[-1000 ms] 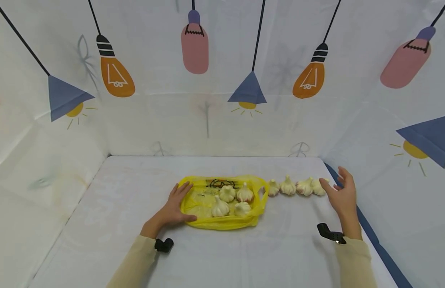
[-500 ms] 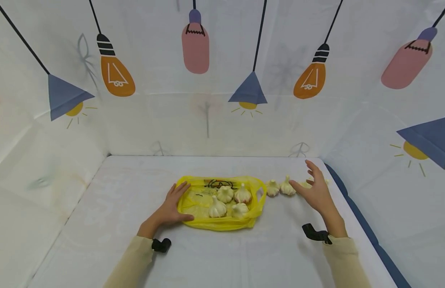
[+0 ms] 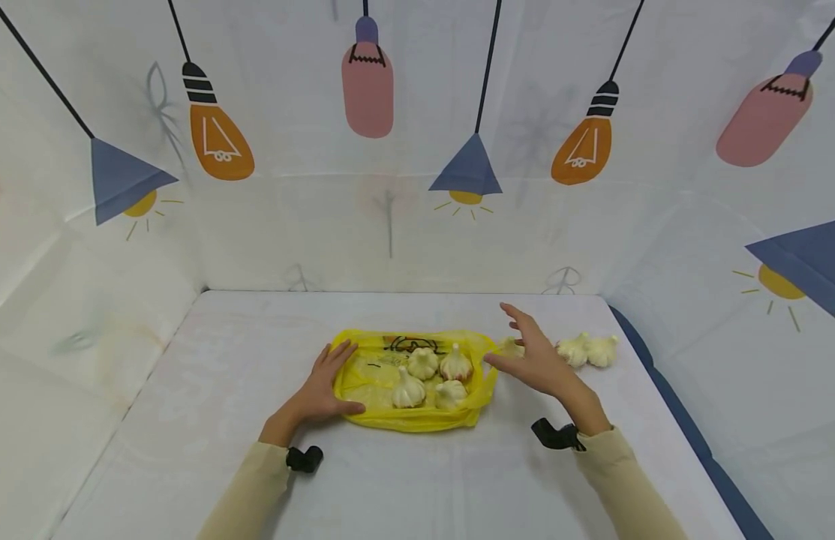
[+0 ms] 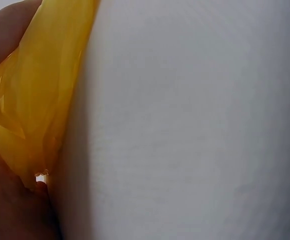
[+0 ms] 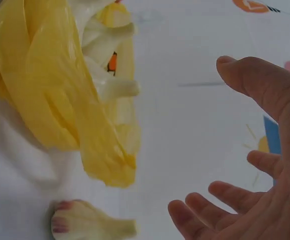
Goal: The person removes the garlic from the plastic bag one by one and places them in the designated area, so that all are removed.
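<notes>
Yellow plastic bag (image 3: 417, 423), mouth spread wide, at the middle of the white desk (image 3: 390, 487). On its left end, left hand (image 3: 322, 386) with fingers apart, resting against the edge, thumb along the near side, in place as half a second ago. Inside, mostly toward the right, four garlic bulbs (image 3: 408, 388), same count as before. Next, right hand (image 3: 537, 363), thumb and fingers apart, holding nothing, beside the bag's right handle: shifted leftward from the far end of the row. Partly hidden behind it, one bulb (image 3: 508, 347); farther right, a touching pair (image 3: 581, 349), uncovered by that shift. Apparently, by this, reach now drawn in to the bag, with no bulb carried across.
</notes>
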A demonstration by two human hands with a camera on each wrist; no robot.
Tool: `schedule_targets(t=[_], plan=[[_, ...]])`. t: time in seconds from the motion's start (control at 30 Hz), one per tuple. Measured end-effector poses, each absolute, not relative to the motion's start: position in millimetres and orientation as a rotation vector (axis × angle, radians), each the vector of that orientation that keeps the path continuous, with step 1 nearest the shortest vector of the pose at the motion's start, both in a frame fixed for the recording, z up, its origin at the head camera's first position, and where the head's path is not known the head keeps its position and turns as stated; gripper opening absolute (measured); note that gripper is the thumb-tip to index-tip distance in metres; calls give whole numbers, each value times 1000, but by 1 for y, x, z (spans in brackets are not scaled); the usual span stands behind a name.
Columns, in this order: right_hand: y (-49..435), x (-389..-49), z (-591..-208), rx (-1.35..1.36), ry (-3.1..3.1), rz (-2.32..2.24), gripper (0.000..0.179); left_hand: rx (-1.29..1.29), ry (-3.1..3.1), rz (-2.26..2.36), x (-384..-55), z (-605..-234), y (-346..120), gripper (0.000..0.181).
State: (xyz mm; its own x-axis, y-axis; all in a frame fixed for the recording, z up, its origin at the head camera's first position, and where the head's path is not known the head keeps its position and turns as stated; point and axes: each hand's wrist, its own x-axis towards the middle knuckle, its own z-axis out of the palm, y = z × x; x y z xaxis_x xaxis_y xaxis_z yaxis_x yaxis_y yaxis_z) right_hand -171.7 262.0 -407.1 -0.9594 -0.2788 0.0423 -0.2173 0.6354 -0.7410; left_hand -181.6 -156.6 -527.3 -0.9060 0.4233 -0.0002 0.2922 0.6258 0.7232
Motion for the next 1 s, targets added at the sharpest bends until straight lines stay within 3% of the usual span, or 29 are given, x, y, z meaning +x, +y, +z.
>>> schedule_targets(t=[1.0], plan=[[154,-176,-415,-844,2384,-1025,83,569,2698,1118,-180,-525,-155,118]])
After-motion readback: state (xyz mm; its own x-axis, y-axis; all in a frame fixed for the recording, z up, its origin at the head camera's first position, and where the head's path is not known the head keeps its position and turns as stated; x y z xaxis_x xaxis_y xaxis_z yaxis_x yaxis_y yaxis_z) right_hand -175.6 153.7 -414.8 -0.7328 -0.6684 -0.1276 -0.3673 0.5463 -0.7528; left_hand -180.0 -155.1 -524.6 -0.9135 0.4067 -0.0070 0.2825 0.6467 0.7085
